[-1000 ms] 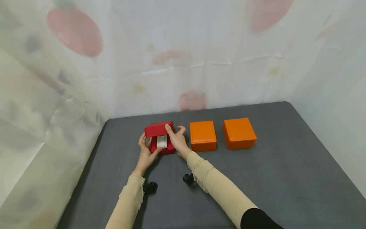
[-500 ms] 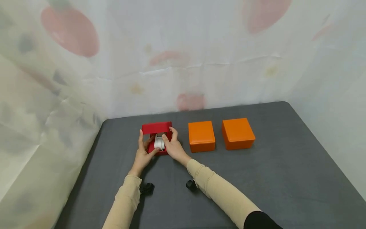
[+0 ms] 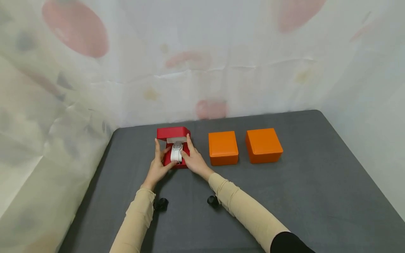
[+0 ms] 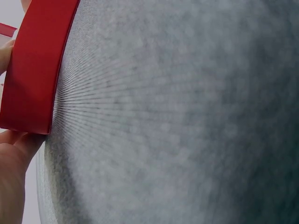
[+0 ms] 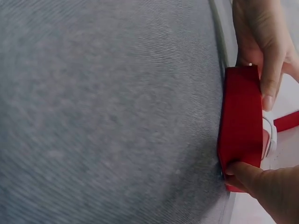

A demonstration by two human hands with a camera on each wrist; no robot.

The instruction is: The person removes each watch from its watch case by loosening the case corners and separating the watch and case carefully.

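A small red box (image 3: 167, 160) stands open on the grey table (image 3: 316, 196), its lid (image 3: 172, 133) tipped back. A white watch (image 3: 176, 153) sits on a cushion inside. My left hand (image 3: 161, 154) holds the box's left side, thumb on the front edge. My right hand (image 3: 186, 149) holds the right side, forefinger stretched up toward the lid and thumb at the front. In the right wrist view the red box (image 5: 240, 126) is seen edge-on with the watch (image 5: 270, 135) behind it, the left hand (image 5: 261, 46) and right thumb (image 5: 261, 186) on it. The left wrist view shows the red box's wall (image 4: 32, 70).
Two shut orange boxes stand in a row right of the red one, the nearer (image 3: 223, 147) a hand's width away and the farther (image 3: 263, 145) beyond it. A patterned white curtain (image 3: 79, 105) closes off the back and both sides.
The red box's lid has swung from half raised to fully back, uncovering the watch. My right hand has come off the lid to the box's right side.
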